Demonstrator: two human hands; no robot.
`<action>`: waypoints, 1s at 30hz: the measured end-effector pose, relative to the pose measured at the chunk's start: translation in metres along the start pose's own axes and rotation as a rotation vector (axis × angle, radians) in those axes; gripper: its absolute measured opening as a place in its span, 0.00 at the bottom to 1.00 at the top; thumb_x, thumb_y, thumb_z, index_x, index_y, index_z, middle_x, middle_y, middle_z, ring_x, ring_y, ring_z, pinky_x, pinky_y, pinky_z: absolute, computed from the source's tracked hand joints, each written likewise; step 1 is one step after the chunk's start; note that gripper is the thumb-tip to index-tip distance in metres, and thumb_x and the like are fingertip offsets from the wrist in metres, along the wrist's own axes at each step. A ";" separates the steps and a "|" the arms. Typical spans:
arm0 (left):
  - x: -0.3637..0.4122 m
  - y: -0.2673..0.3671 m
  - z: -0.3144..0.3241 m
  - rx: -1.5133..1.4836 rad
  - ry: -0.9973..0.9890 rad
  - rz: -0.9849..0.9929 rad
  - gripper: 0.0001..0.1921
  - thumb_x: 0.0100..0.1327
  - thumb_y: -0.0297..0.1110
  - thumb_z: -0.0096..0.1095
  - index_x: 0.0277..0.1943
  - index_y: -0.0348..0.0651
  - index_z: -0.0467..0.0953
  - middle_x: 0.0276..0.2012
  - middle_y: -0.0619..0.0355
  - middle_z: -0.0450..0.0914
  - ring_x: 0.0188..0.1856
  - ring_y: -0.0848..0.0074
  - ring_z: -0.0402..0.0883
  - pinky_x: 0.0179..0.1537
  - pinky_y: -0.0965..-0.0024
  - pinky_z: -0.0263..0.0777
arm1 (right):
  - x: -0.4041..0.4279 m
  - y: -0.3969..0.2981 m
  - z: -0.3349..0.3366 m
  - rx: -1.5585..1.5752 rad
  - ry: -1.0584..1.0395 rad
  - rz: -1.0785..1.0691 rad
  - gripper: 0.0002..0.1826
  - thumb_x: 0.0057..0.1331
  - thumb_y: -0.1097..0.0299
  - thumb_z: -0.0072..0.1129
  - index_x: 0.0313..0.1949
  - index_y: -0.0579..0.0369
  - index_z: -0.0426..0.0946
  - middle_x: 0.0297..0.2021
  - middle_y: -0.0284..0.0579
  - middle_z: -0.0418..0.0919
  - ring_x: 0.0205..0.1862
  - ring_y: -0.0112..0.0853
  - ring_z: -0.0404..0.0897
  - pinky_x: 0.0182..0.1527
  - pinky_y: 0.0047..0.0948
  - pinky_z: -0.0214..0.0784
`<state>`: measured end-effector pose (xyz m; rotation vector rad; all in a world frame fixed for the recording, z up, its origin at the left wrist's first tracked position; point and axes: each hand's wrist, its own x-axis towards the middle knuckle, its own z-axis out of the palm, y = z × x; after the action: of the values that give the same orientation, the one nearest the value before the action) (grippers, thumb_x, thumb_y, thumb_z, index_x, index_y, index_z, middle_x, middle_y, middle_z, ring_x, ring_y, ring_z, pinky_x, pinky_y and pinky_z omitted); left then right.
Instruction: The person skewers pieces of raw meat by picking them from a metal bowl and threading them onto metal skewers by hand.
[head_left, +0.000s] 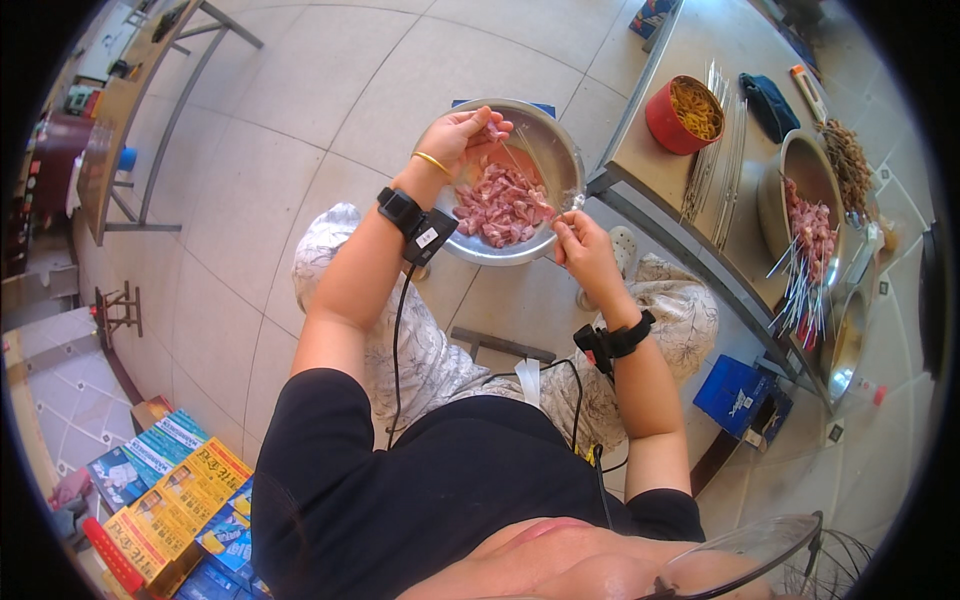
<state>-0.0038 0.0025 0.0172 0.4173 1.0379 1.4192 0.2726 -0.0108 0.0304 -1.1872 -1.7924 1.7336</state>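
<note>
A wide metal bowl (561, 150) stands before me between my knees, with a heap of raw meat pieces (499, 206) in it. Over its far left rim, my left hand (454, 141) pinches a small piece of meat (493, 131) between thumb and fingers. My right hand (585, 244), at the near right rim, grips thin metal skewers (536, 161) that slant up across the bowl. One skewer reaches towards the pinched piece; whether its tip is inside the meat is hidden by my fingers.
The table (637, 161) on my right bears a red tin (667, 120) of yellow rings, loose skewers (716, 157), and a metal basin (772, 180) with loaded meat skewers (810, 225). A blue box (731, 394) sits below; cartons (176, 502) are stacked at lower left. Cables hang from both wrist devices.
</note>
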 end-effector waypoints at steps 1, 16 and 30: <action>0.000 0.000 -0.003 0.015 -0.024 -0.004 0.15 0.70 0.41 0.56 0.43 0.35 0.78 0.42 0.51 0.84 0.40 0.75 0.84 0.42 0.76 0.81 | 0.000 -0.003 -0.001 -0.001 -0.016 0.023 0.08 0.73 0.67 0.50 0.42 0.58 0.73 0.17 0.30 0.70 0.16 0.15 0.63 0.19 0.16 0.51; -0.005 -0.036 0.028 -0.093 -0.189 -0.137 0.15 0.71 0.38 0.55 0.44 0.32 0.77 0.44 0.47 0.83 0.42 0.68 0.84 0.47 0.68 0.81 | 0.003 0.006 0.005 0.113 0.095 -0.005 0.08 0.72 0.68 0.49 0.42 0.60 0.72 0.17 0.33 0.72 0.18 0.17 0.65 0.22 0.19 0.55; 0.010 -0.048 0.007 0.418 0.013 0.026 0.12 0.69 0.35 0.58 0.45 0.34 0.78 0.43 0.49 0.83 0.43 0.63 0.84 0.48 0.66 0.79 | -0.001 -0.005 -0.002 0.066 0.203 0.023 0.10 0.71 0.68 0.49 0.42 0.62 0.74 0.18 0.38 0.75 0.22 0.22 0.72 0.27 0.24 0.63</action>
<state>0.0285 0.0060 -0.0202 0.7259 1.3473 1.2252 0.2734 -0.0097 0.0360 -1.3102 -1.5965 1.6078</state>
